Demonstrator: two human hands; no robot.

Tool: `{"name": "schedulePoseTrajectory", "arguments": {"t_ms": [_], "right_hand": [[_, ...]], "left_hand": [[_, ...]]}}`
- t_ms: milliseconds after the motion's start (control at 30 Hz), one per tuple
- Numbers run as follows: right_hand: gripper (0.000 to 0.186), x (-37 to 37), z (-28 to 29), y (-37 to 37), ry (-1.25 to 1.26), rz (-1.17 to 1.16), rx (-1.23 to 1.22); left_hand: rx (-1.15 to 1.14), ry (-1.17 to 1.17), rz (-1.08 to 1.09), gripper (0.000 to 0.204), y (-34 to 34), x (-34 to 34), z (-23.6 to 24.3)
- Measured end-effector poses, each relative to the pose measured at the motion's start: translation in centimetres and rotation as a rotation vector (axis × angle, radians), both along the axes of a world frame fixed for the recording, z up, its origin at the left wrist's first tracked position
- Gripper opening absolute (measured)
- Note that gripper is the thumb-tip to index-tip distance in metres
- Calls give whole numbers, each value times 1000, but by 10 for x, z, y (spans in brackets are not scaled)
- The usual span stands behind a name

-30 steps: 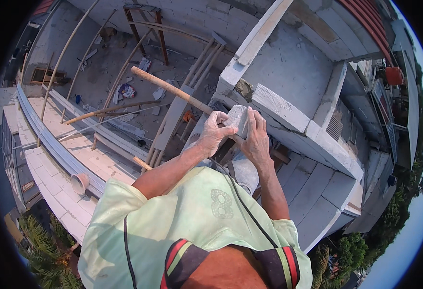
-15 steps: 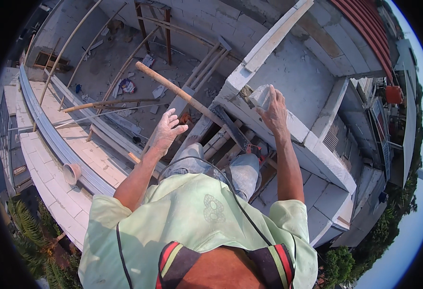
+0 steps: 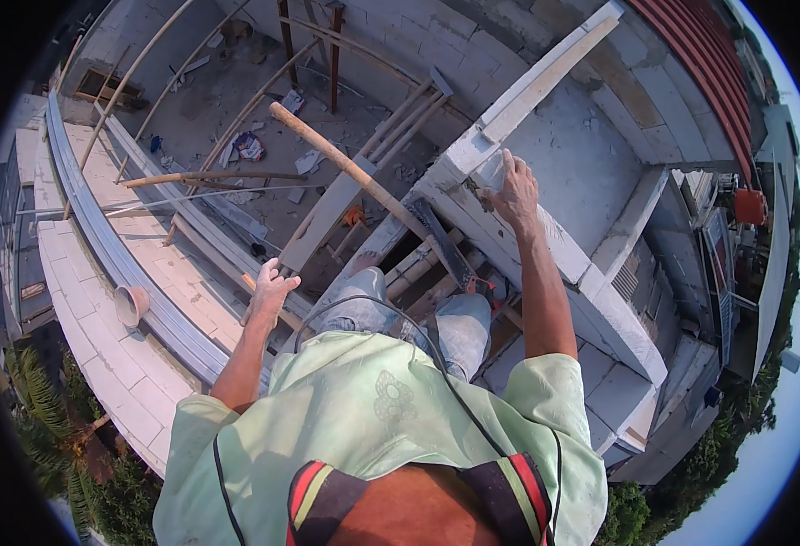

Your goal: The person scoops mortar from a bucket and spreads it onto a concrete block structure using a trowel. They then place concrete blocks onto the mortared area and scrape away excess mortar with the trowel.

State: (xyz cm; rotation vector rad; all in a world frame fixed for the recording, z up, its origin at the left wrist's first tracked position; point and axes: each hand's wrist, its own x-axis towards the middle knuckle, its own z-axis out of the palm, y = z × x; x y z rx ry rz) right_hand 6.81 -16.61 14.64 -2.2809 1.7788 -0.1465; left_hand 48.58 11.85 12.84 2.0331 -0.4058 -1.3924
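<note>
My right hand (image 3: 515, 193) rests at the top of the pale block wall (image 3: 555, 238), fingers stretched out against a small piece of light block (image 3: 489, 173) set at the wall's corner. Grey mortar shows below that piece. My left hand (image 3: 271, 289) hangs in the air to the left, empty, with its fingers apart. Between the hands, a long wooden pole (image 3: 345, 164) slants down toward my knees. A long dark blade (image 3: 441, 241) with a red handle (image 3: 480, 286), which looks like a handsaw, leans by the wall near my right knee.
Bamboo poles and planks (image 3: 327, 214) span an opening over a lower floor (image 3: 218, 100) strewn with debris. On the left run long metal channels (image 3: 100, 237) and a block ledge (image 3: 86, 318) with a small bucket (image 3: 131, 305). A dark cord (image 3: 436, 350) loops across my front.
My left hand has drawn down and to the left. My right hand stays at the small block piece, now covering more of it. The view has shifted slightly.
</note>
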Motion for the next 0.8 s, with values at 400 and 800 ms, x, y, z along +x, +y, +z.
{"name": "schedulePoseTrajectory", "arguments": {"t_ms": [400, 800], "right_hand": [[102, 0, -25, 0, 137, 41, 52], [96, 10, -29, -1, 257, -2, 140]], "left_hand": [[-24, -40, -12, 92, -3, 8, -9], [44, -149, -105, 85, 1, 14, -13]]}}
